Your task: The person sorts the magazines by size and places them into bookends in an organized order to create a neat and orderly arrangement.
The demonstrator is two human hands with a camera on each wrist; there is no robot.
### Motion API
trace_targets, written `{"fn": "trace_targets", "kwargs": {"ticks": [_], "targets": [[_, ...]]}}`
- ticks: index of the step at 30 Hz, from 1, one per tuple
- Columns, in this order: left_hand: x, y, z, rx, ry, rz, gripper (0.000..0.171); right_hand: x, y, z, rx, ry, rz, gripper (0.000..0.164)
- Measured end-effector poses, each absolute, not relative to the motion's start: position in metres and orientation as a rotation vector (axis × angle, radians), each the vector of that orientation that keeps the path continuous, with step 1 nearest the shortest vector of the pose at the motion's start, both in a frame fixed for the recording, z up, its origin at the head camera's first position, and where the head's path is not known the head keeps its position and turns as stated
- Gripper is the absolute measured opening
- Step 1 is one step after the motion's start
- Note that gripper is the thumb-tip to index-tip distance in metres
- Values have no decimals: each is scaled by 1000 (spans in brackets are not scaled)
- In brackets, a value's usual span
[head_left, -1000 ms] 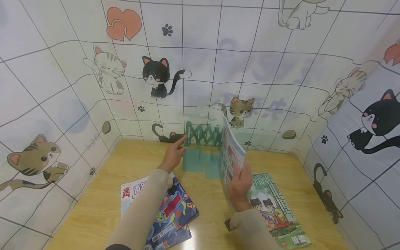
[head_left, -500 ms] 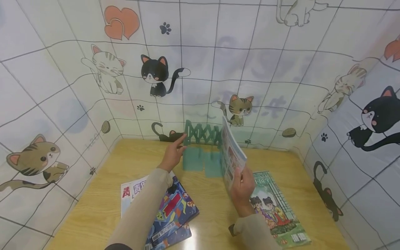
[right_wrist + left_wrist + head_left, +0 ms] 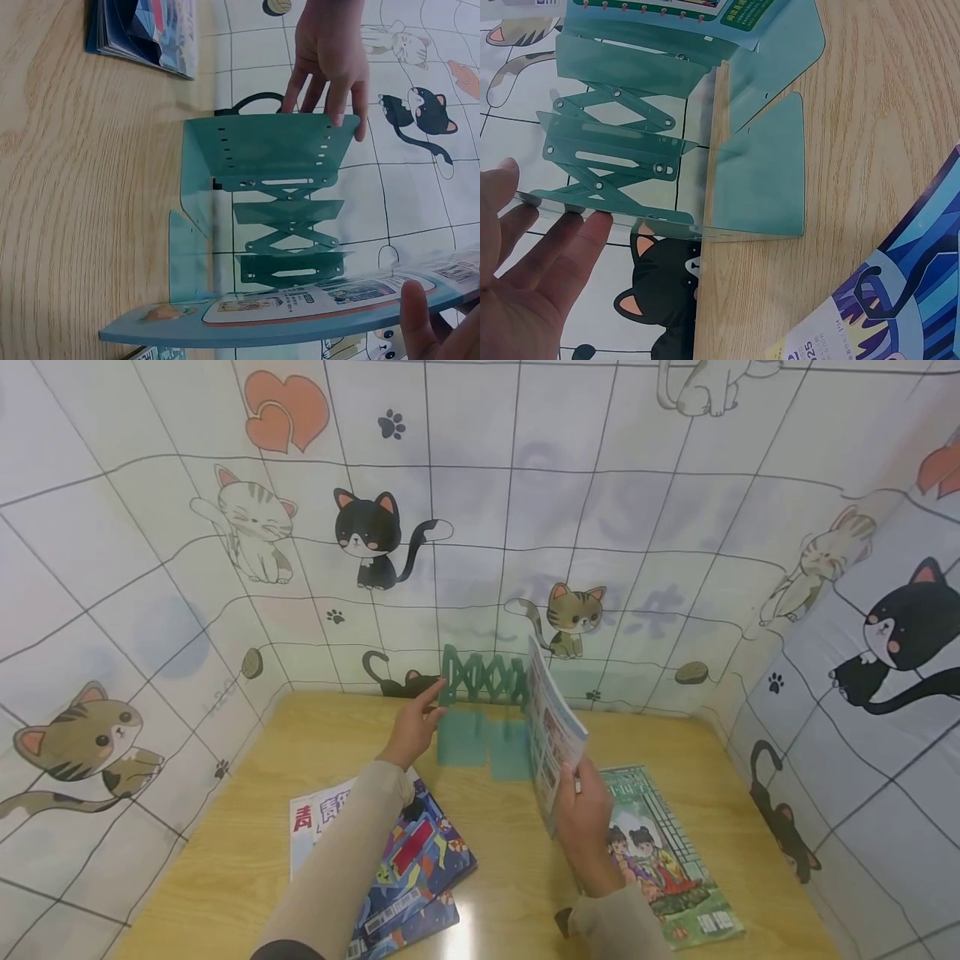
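A green folding bookend [image 3: 483, 681] stands on the table near the back wall, its crossed bars spread between upright plates. My left hand [image 3: 411, 728] touches its left end plate [image 3: 262, 142] with fairly straight fingers, and one finger reaches past the plate's upper edge in the right wrist view. My right hand [image 3: 585, 810] grips the near edge of a thin magazine [image 3: 555, 727], thumb on its picture-covered side. This magazine stands upright at the bookend's right end and hides part of it; its light blue edge [image 3: 300, 334] shows in the right wrist view.
Several magazines [image 3: 420, 852] lie in an overlapping pile at the left, partly under my left sleeve. Another magazine with a green cover [image 3: 675, 877] lies flat at the right. A wall sheet [image 3: 480, 527] printed with cats rises behind the wooden table [image 3: 510, 877].
My right hand has drawn slightly nearer to me along the magazine's edge. My left hand stays at the bookend's left plate. The head view has tilted down a little.
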State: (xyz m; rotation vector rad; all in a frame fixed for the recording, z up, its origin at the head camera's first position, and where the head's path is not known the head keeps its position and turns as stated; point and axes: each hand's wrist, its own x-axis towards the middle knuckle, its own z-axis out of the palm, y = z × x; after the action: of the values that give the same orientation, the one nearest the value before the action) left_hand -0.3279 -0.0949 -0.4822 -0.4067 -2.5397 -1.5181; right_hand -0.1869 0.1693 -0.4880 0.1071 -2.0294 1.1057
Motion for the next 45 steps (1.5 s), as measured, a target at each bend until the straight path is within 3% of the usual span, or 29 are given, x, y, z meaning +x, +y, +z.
{"fn": "trace_targets", "kwargs": {"ticks": [45], "targets": [[-331, -96, -486, -408, -2535, -1458, 54, -247, 142, -487, 186, -2037, 1163, 30]]}}
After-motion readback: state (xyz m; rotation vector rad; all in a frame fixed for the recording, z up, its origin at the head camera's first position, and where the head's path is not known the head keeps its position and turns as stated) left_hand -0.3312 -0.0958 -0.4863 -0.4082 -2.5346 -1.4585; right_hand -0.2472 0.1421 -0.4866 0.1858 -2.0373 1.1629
